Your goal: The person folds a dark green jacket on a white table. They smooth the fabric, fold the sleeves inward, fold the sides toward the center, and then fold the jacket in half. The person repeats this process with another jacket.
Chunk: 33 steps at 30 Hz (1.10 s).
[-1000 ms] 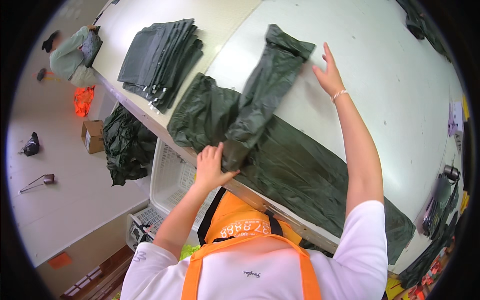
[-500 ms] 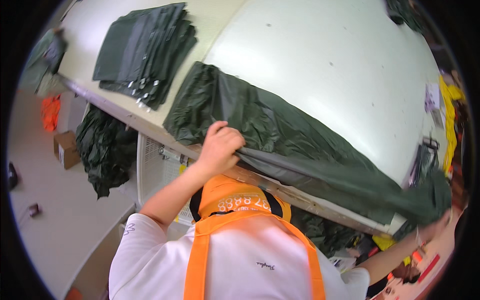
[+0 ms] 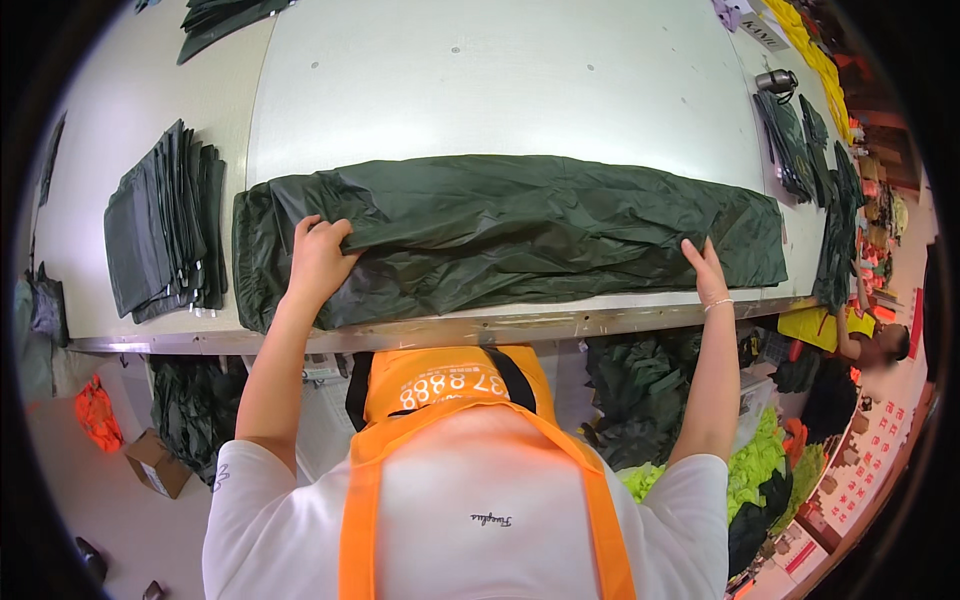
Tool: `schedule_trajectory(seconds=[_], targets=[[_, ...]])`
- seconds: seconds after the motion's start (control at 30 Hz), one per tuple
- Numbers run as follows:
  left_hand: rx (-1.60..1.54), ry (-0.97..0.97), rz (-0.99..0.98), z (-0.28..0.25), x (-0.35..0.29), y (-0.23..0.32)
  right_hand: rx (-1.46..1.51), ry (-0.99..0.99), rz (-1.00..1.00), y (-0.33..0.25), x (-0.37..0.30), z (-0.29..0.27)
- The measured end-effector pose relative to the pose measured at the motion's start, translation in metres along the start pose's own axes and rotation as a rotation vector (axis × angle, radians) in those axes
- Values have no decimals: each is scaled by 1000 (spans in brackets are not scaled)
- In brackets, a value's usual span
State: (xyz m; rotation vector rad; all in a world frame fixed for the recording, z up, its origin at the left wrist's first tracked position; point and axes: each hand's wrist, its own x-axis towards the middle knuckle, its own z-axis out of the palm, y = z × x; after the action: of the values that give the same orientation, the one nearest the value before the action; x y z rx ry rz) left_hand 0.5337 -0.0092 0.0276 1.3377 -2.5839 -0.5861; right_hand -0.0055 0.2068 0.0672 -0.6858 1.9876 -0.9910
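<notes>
A long dark green garment (image 3: 520, 235) lies folded lengthwise across the white table (image 3: 500, 90), close to its near edge. My left hand (image 3: 318, 262) grips a fold of the fabric near the garment's left end, fingers curled over it. My right hand (image 3: 706, 270) rests on the fabric's near edge toward the right end, fingers pressed on the cloth. I wear a white shirt and an orange apron.
A stack of folded dark green pieces (image 3: 165, 235) lies at the table's left. More dark garments (image 3: 795, 140) lie at the right edge beside a small dark cylinder (image 3: 776, 80). Heaps of green fabric (image 3: 650, 390) sit under the table. Another person (image 3: 870, 340) is at the right.
The garment, earlier bunched with one part folded up, is now stretched out flat along the table edge. My right hand came back onto its right end; the left keeps hold.
</notes>
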Motion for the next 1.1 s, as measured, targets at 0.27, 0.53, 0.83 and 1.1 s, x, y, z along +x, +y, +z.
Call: schedule_trajectory(seconds=[0.27, 0.53, 0.83, 1.1], targets=[[-59, 169, 184, -30, -8, -29, -772, 601, -354, -75, -115, -113], [57, 510, -99, 1, 19, -168, -792, 1353, -255, -63, -283, -180], [-158, 391, 22, -29, 19, -137, -610, 1581, -476, -93, -251, -179], [503, 531, -467, -19, 48, -90, -638, 684, -446, 30, 24, -86]])
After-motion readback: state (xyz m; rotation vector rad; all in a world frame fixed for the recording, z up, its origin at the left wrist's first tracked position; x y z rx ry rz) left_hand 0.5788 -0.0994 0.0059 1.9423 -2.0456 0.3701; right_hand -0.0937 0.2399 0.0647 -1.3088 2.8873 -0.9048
